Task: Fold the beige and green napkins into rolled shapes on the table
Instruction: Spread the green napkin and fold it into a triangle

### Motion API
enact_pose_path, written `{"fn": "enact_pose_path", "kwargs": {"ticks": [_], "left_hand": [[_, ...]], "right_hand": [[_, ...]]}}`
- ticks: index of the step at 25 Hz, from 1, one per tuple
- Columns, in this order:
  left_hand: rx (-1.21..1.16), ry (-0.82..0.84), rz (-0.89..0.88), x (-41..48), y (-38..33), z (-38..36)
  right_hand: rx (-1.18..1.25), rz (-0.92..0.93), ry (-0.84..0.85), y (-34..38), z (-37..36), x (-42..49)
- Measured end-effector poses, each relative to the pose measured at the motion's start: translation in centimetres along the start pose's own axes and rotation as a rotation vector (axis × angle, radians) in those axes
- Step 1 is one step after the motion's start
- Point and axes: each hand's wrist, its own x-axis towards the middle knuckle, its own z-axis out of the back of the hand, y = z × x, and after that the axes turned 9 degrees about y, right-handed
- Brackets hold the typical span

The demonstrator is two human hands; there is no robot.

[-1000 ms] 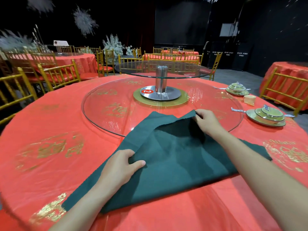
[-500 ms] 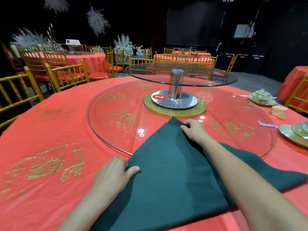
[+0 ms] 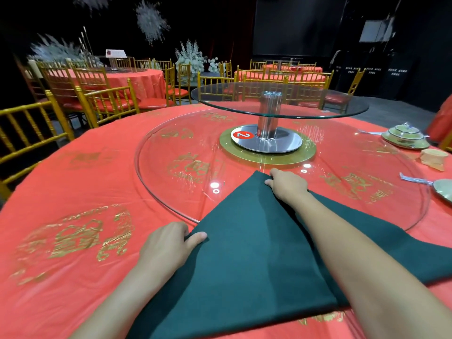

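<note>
One green napkin [image 3: 244, 260] in left hand [image 3: 166, 248], right hand [image 3: 288, 184]

Matt woven cloth: green napkin [image 3: 244, 253]. Glossy red sheet, gold print: tablecloth [image 3: 73, 182]. Clear polished glass, 12 o'clock: turntable [image 3: 171, 148]; brushed metal post [image 3: 267, 126]. Gold-lacquered, 10 o'clock: chairs [image 3: 107, 101].

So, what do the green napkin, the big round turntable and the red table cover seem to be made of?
Green napkin: likely woven cloth, matte; it folds softly and shows no shine. Turntable: clear glass, glossy; the gold print shows through and lights reflect as bright spots. Red table cover: perhaps thin plastic or shiny fabric; faint sheen, fine wrinkles; cannot tell which.
</note>
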Motion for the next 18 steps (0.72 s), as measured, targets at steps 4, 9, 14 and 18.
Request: {"fn": "enact_pose_path", "kwargs": {"ticks": [4, 9, 14, 18], "left_hand": [[0.013, -0.02, 0.021, 0.6, 0.6, -0.2], [-0.076, -0.086, 0.047, 0.8, 0.8, -1.0], [-0.057, -0.103, -0.008, 0.5, 0.7, -0.7], [0.13, -0.456, -0.413, -2.8, -2.9, -1.4]], "right_hand": [[-0.038, -0.079, 0.033, 0.5, 0.1, 0.0], [0.016, -0.052, -0.126, -0.7, 0.5, -2.9], [0.262, 0.211, -0.207, -5.7, 1.0, -11.0], [0.248, 0.431, -0.311, -10.4, 0.1, -19.2]]}}
